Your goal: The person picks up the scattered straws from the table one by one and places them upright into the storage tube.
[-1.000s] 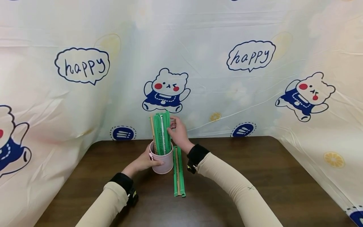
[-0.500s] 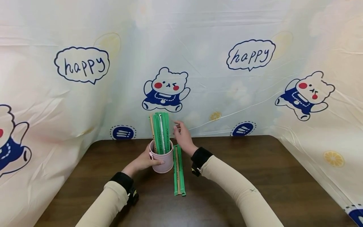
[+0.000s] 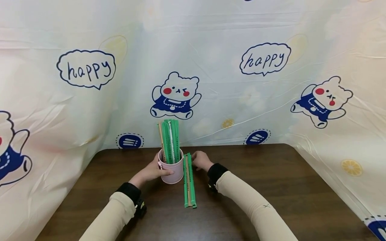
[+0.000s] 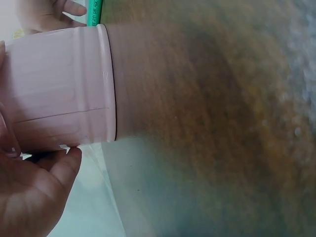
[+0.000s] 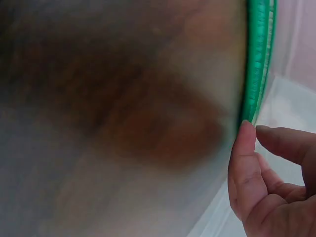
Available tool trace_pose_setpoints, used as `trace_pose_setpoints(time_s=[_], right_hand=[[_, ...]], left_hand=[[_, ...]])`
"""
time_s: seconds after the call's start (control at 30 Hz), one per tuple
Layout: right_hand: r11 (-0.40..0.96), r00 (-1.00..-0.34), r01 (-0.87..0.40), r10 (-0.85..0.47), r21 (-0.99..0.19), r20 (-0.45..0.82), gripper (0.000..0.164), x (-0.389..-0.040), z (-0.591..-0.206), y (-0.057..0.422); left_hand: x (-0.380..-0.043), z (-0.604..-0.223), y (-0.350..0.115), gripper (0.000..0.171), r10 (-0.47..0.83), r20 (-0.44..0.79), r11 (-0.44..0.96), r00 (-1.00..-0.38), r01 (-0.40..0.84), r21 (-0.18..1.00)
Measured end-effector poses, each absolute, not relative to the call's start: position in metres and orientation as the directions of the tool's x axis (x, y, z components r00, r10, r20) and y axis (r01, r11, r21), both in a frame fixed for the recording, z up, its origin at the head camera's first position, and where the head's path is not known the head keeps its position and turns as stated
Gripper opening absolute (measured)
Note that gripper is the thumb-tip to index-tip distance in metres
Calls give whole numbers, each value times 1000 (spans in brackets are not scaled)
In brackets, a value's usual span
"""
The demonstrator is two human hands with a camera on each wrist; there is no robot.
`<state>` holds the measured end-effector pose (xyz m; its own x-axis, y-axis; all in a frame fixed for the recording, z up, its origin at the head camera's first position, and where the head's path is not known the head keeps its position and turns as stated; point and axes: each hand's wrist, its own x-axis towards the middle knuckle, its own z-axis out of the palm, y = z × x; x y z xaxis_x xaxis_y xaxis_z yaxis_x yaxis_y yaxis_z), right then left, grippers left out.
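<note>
My left hand (image 3: 154, 170) grips a pink cup (image 3: 173, 174) from its left side, thumb across the front. In the left wrist view, fingers (image 4: 64, 168) curl round the cup's wall. Several long, thin green packets (image 3: 172, 140), which look like wrapped chopsticks, stand upright in the cup with a tan one (image 3: 161, 137) at their left. Beside the cup lie a few more chopstick packets (image 3: 190, 187), green with a tan strip between. My right hand (image 3: 201, 160) is at their far end. In the right wrist view, its thumb and forefinger pinch the tip of a green chopstick packet (image 5: 256, 59).
A dark brown wooden table (image 3: 256, 187) carries everything. Behind it hangs a pale cloth (image 3: 223, 93) printed with bears and speech bubbles, close to the table's back edge.
My right hand has come away from the packets in the cup and gone down to the far end of those lying on the table. The left hand still grips the cup.
</note>
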<state>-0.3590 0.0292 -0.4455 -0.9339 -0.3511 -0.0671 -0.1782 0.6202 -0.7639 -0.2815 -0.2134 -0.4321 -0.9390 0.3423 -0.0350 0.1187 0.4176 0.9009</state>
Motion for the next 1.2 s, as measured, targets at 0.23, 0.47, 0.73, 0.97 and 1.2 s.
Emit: trace_pose_setpoints(time_s=[0.23, 0.47, 0.73, 0.97, 1.2], right_hand=[[608, -935, -143, -342, -781, -95, 32, -361, -454, 24], [634, -944, -141, -318, -761, -90, 38, -357, -454, 18], [678, -948, -165, -310, -716, -76, 36, -354, -451, 15], [689, -946, -164, -312, -706, -85, 11, -355, -450, 16], [661, -947, -151, -309, -735, -84, 39, -360, -424, 29]], left_hand=[[-282, -432, -213, 116, 346, -26, 423, -938, 131, 897], [-282, -432, -214, 117, 334, -39, 429, -942, 115, 896], [-282, -434, -215, 118, 329, -35, 437, -944, 119, 892], [-282, -435, -215, 119, 325, -31, 442, -945, 123, 888], [-284, -434, -216, 119, 334, -33, 439, -942, 125, 890]])
